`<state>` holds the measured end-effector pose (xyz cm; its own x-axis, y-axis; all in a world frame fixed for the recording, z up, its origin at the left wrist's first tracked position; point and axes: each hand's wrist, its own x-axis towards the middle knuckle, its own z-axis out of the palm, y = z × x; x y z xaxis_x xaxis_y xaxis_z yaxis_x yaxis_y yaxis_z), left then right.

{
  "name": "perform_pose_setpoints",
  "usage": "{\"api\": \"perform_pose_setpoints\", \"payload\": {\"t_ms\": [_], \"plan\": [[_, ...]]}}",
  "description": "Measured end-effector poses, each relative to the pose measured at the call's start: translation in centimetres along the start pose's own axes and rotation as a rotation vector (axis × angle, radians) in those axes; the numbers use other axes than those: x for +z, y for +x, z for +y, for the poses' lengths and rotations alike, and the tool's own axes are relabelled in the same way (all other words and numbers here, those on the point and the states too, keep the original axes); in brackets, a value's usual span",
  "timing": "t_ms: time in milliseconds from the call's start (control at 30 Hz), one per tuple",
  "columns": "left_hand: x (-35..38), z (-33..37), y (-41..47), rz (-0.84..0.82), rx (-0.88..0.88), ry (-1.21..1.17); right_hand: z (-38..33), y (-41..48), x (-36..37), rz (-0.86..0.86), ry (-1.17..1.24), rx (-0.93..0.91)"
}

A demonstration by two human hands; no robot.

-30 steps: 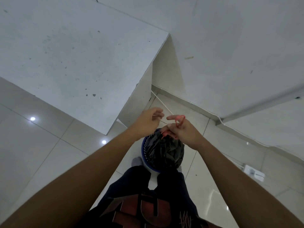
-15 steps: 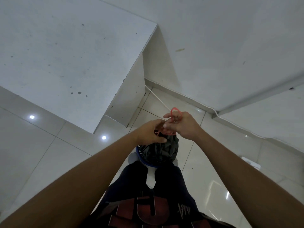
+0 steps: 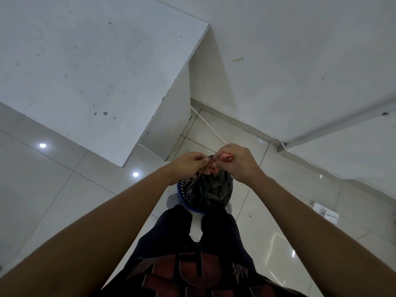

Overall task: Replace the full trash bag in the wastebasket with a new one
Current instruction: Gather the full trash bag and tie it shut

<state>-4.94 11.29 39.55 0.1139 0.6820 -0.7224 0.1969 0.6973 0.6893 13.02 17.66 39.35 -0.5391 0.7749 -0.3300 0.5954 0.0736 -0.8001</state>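
The black trash bag (image 3: 211, 190) sits in the blue perforated wastebasket (image 3: 181, 189) on the tiled floor (image 3: 64, 189), just ahead of the person's dark trouser legs (image 3: 218, 230). Both hands meet over the bag's gathered top, at its 12 o'clock edge. The left hand (image 3: 188, 165) has its fingers curled and pinches the red drawstring (image 3: 211, 168) from the 9 o'clock side. The right hand (image 3: 239, 163) is curled too, gripping a loop of the same drawstring from 3 o'clock. The hands nearly touch. A white desk (image 3: 85, 71) spreads toward 10 o'clock of the basket. A white cable (image 3: 211, 126) runs off at 12 o'clock, and a white power strip (image 3: 325, 212) lies at 3 o'clock, well apart.
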Motion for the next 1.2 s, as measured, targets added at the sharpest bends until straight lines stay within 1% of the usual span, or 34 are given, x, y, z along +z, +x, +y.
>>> {"api": "perform_pose_setpoints", "payload": {"t_ms": [67, 100, 167, 233, 300, 400, 500, 567, 633, 733, 800, 900, 1067, 1200], "plan": [[-0.2, 0.4, -0.3, -0.086, -0.092, -0.059, -0.2, 0.4, 0.8, 0.053, -0.071, -0.051], [-0.3, 0.5, -0.3, -0.121, -0.125, -0.099, -0.4, 0.5, 1.2, 0.072, -0.068, -0.076], [-0.6, 0.6, -0.2, -0.134, -0.167, -0.228, -0.8, 0.8, 2.0, 0.129, -0.044, -0.126], [-1.0, 0.7, -0.1, -0.074, -0.17, -0.349, -1.1, 1.0, 2.6, 0.183, -0.027, -0.168], [-1.3, 0.7, 0.0, 0.002, -0.146, -0.44, -1.3, 1.1, 2.9, 0.219, -0.007, -0.165], [-1.8, 0.8, 0.2, 0.107, -0.095, -0.569, -1.5, 1.4, 2.8, 0.244, 0.042, -0.073], [-2.2, 1.0, 0.3, 0.166, -0.051, -0.531, -1.9, 1.5, 2.5, 0.233, 0.158, 0.0], [-2.3, 0.9, 0.5, 0.149, -0.05, -0.491, -2.4, 1.7, 2.2, 0.213, 0.248, 0.04], [-2.3, 0.7, 0.6, 0.087, -0.038, -0.36, -2.9, 2.0, 2.2, 0.211, 0.411, 0.099], [-1.8, 0.7, 0.4, -0.004, 0.077, -0.144, -3.2, 2.6, 2.2, 0.24, 0.598, 0.176], [-1.5, 0.9, 0.3, 0.045, 0.151, 0.005, -3.0, 2.7, 2.2, 0.239, 0.691, 0.223], [-1.9, 0.8, 0.2, 0.157, 0.191, 0.158, -2.4, 2.4, 2.2, 0.214, 0.673, 0.259], [-2.7, 0.1, -0.2, 0.222, 0.189, 0.279, -2.0, 1.5, 2.2, 0.161, 0.65, 0.301], [-2.9, 0.0, -0.4, 0.195, 0.167, 0.131, -1.7, 1.2, 1.9, 0.09, 0.69, 0.352]]}}
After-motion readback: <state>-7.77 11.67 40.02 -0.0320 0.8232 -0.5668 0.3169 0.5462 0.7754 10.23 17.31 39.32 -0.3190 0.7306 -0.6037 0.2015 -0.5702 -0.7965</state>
